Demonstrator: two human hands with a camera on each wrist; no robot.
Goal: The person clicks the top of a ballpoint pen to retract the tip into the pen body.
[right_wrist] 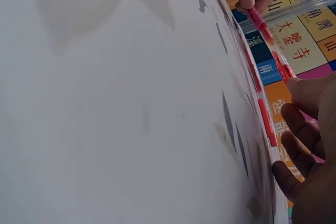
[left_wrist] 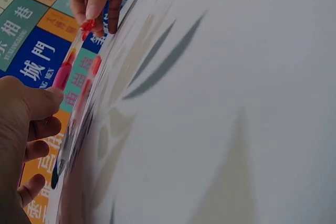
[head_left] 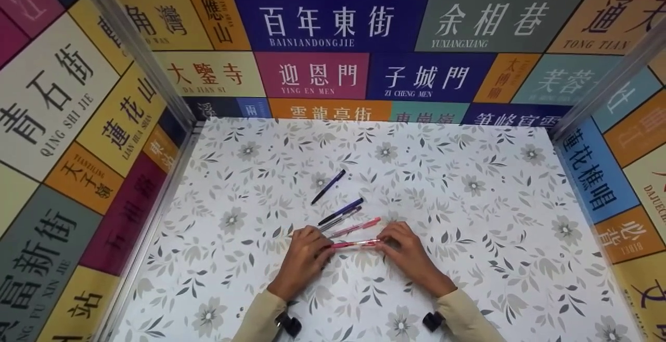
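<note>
A pink and clear pen (head_left: 356, 243) spans the gap between my two hands in the head view. My left hand (head_left: 307, 252) pinches its left end, where a pink grip (left_wrist: 62, 76) shows in the left wrist view. At the other end, my right hand (head_left: 407, 251) pinches the red tip part (right_wrist: 286, 72) between thumb and finger. Just beyond the held pen lies a red pen (head_left: 359, 226) on the table. Behind it are a clear pen with dark ends (head_left: 342, 219) and a blue and black pen (head_left: 341, 211), set roughly side by side.
Farther back, a dark blue pen (head_left: 329, 187) lies slanted on its own. The tabletop (head_left: 468, 212) has a leaf and flower pattern. Panels with coloured street-name signs (head_left: 333, 19) rise at the back and both sides. Small dark cameras (head_left: 289, 324) sit on both wrists.
</note>
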